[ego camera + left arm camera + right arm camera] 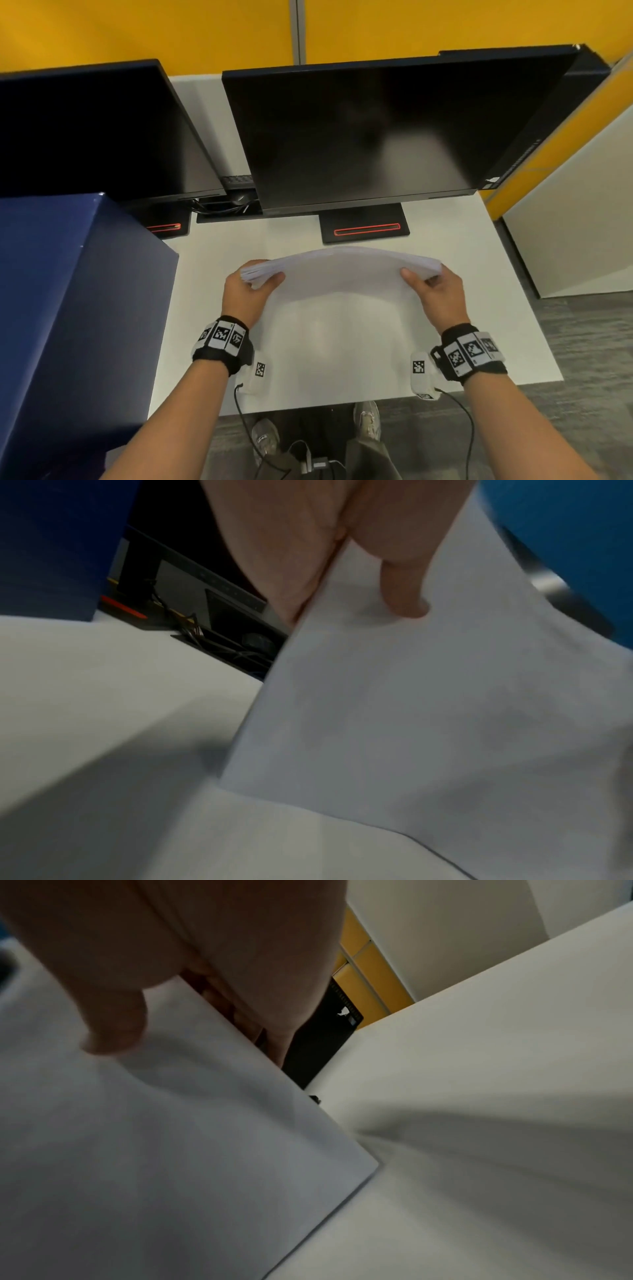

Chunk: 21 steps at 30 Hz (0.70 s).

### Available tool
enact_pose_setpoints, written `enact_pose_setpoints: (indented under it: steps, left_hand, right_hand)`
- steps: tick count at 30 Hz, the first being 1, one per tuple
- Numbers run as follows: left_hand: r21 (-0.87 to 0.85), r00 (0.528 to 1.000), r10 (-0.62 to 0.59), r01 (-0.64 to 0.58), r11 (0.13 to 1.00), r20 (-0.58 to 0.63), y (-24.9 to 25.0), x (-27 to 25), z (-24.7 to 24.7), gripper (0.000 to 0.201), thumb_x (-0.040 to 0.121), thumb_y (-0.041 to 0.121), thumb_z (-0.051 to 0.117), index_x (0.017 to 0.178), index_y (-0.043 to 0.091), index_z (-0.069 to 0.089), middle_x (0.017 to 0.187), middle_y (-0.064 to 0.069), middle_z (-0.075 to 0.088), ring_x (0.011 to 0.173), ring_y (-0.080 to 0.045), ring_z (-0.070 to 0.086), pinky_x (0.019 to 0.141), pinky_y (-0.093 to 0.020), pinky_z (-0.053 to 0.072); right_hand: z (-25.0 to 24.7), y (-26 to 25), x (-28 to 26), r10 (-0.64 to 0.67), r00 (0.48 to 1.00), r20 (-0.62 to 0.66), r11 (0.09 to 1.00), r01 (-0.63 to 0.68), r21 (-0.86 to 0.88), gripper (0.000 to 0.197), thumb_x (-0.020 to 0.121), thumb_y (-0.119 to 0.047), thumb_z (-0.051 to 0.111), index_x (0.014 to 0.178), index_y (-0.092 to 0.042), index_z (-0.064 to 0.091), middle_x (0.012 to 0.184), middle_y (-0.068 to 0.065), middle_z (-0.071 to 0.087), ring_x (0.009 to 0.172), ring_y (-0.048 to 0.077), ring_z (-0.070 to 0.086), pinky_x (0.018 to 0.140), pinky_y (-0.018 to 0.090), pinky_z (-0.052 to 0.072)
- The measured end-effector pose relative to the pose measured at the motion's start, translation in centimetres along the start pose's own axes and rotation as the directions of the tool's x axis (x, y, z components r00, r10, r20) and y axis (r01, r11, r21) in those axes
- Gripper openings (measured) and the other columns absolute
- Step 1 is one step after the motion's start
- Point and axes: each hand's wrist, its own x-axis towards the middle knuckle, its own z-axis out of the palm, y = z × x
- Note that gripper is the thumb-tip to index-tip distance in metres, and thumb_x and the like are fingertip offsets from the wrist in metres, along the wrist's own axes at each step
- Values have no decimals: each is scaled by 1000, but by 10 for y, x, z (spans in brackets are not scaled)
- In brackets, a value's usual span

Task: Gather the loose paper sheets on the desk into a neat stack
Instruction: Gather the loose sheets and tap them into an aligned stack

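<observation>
The paper stack (342, 274) stands on its lower long edge on the white desk (479, 274), in front of the base of the right-hand monitor (359, 137), its upper edge bowed into an arch. In the head view the left hand (246, 291) grips the stack's left end, thumb on the near face and fingers curled behind; the sheet edges there are slightly fanned. The right hand (438, 294) grips the right end the same way, thumb in front, fingers wrapped round the back. Both wrists wear black bands with printed marker tags. A second dark monitor (96, 130) stands to the left, a blue box (68, 291) fills the desk's left side, and a yellow partition (137, 31) rises behind.

In the left wrist view the thumb (404, 588) presses on the near face of the paper stack (411, 710), with the palm and fingers on the far side of its edge. The stack's bottom edge meets the desk (103, 696).

In the right wrist view the thumb (116, 1026) lies on the near face of the paper stack (171, 1137) and the fingers (267, 1031) curl behind its side edge. The lower corner touches the desk (479, 1069).
</observation>
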Motion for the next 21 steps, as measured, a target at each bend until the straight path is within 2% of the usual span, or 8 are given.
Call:
enact_pose_setpoints:
  steps: [3,6,8,10,13,16,18,21]
  left_hand:
    - [-199,998,-23,11,980,-56,11,-4,9,29,86,20,74,114,16,66,103,13,66,92,0,64,75,-8,51]
    - [-334,984,-108,56,941,-141,24,-6,14,22,97,29,58,109,14,67,96,11,64,86,-3,59,70,-13,48]
    - [-341,978,-120,56,939,-172,26,-5,13,18,97,27,58,105,15,69,93,10,66,80,3,60,69,-12,46]
    - [-352,980,-102,37,935,-169,27,-3,12,17,97,25,58,103,13,69,90,5,70,73,9,62,65,-2,45]
    - [-341,980,-99,34,939,-173,23,0,9,21,97,28,60,95,10,71,87,2,74,74,5,66,64,-1,44]
    - [-276,976,-90,32,961,-200,23,1,11,20,97,30,59,94,14,71,84,6,73,71,10,64,63,0,46]
    - [-268,981,-61,10,963,-185,24,-1,11,13,97,14,59,106,10,68,90,4,72,78,8,66,74,-7,51]
    - [-256,1000,-14,9,967,-19,7,3,5,58,83,-18,61,131,13,55,114,7,68,104,1,63,92,-16,49]
  right_hand:
    - [6,-1,-4,6,1000,-26,990,-2,138,28,84,-27,73,110,-18,65,101,-10,69,84,-8,65,73,16,52]
    - [13,-11,-2,39,992,-120,980,-15,196,27,92,-40,59,91,-12,61,84,-6,62,73,-1,59,70,23,44]
    - [18,-16,3,99,980,-175,975,-60,214,32,88,-46,62,81,-15,60,80,-1,62,76,13,58,74,32,47]
    - [19,-17,8,129,970,-208,971,-80,225,29,84,-46,64,75,-19,62,78,0,62,77,20,57,77,37,47]
    - [21,-17,13,119,967,-227,974,-70,214,21,87,-36,64,73,-21,63,79,-2,61,79,18,54,81,34,43]
    - [24,-19,13,79,964,-252,984,-34,177,21,91,-37,61,80,-19,65,84,-4,63,83,13,55,82,31,42]
    - [25,-19,12,64,966,-249,982,-17,188,30,92,-44,57,89,-16,65,88,-2,65,86,12,57,83,30,42]
    - [13,-9,8,-30,994,-105,975,52,215,38,89,-44,54,113,-15,60,102,4,71,101,11,63,93,25,44]
